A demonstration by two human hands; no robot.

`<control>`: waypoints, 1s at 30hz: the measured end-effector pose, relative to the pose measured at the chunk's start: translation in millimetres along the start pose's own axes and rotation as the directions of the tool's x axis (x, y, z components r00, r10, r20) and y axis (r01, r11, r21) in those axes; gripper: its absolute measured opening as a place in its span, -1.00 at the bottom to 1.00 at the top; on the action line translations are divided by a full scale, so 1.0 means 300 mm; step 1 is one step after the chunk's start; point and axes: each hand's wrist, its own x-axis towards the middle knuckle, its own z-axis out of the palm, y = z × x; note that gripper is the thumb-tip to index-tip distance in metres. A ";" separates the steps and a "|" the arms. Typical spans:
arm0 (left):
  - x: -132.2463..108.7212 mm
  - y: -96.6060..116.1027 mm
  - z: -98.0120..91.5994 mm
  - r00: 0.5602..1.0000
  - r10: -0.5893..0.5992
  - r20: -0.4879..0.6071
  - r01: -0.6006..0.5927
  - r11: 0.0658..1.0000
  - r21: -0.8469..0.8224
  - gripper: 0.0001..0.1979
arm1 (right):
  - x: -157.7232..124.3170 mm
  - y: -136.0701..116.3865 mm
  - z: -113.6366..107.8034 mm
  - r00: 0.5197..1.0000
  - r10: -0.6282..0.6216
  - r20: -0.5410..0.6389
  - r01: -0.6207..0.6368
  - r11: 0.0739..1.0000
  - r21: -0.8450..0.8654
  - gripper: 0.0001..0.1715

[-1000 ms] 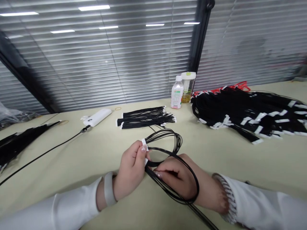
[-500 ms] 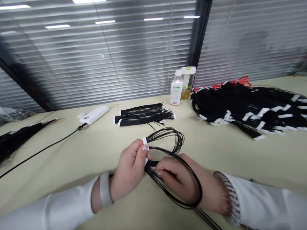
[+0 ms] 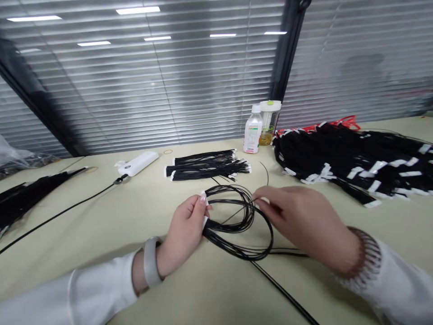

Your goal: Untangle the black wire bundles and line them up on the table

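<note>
My left hand (image 3: 187, 229) is closed around the white-taped ends of a looped bundle of thin black cables (image 3: 237, 253). The loops spread to the right of that hand, and cable tails run off toward the lower right. My right hand (image 3: 301, 216) pinches a single thin black wire at the right side of the loops; the wire's loose end curves upward past the fingertips. Beyond the hands lie several short black wire bundles (image 3: 209, 164) with white ends, flat on the table.
On the right is a large pile of black cables (image 3: 338, 153) with white tape tags and red pieces behind. A bottle (image 3: 253, 131) and a lidded cup (image 3: 269, 124) stand near the window blinds. At left are a white device (image 3: 138, 163) with a cord and more black cables (image 3: 34, 194).
My right hand has left the taped ends, moved right and up, and now pinches a single wire. My left hand keeps its hold. The view has tilted slightly.
</note>
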 end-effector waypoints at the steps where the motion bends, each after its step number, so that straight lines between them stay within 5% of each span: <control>1: 0.000 -0.003 0.000 1.000 -0.006 0.004 0.006 1.000 -0.004 -0.61 | 0.004 0.009 -0.012 0.996 0.004 -0.094 0.003 0.997 0.071 -0.81; 5: -0.007 -0.011 -0.001 0.997 0.038 0.074 -0.037 0.999 -0.016 -0.61 | 0.001 0.004 -0.038 0.911 0.192 -0.365 0.051 0.826 0.561 -0.79; 7: -0.013 -0.011 -0.001 0.991 0.064 0.119 -0.062 0.998 -0.024 -0.62 | -0.006 -0.010 -0.039 0.888 0.304 -0.344 0.054 0.676 0.735 -0.78; 9: -0.018 -0.006 -0.001 0.984 0.079 0.158 -0.077 0.997 -0.021 -0.63 | -0.011 -0.024 -0.035 0.925 0.289 -0.249 0.035 0.586 0.810 -0.71; 12: -0.026 0.002 -0.005 0.973 0.115 0.199 -0.117 0.993 -0.001 -0.65 | -0.016 -0.044 -0.022 0.984 0.172 -0.054 -0.077 0.673 0.736 -0.76; 14: -0.029 0.006 -0.009 0.964 0.146 0.224 -0.150 0.989 0.003 -0.65 | -0.019 -0.056 -0.011 0.993 0.110 0.035 -0.109 0.786 0.609 -0.86; 17: -0.032 0.007 -0.014 0.946 0.166 0.277 -0.170 0.985 -0.011 -0.65 | -0.027 -0.068 0.005 0.994 0.012 0.110 -0.067 0.860 0.506 -0.74; 30: -0.023 0.000 -0.009 0.959 0.103 0.263 -0.088 0.994 -0.069 -0.63 | -0.019 -0.052 -0.002 0.983 0.005 0.184 -0.111 0.813 0.572 -0.72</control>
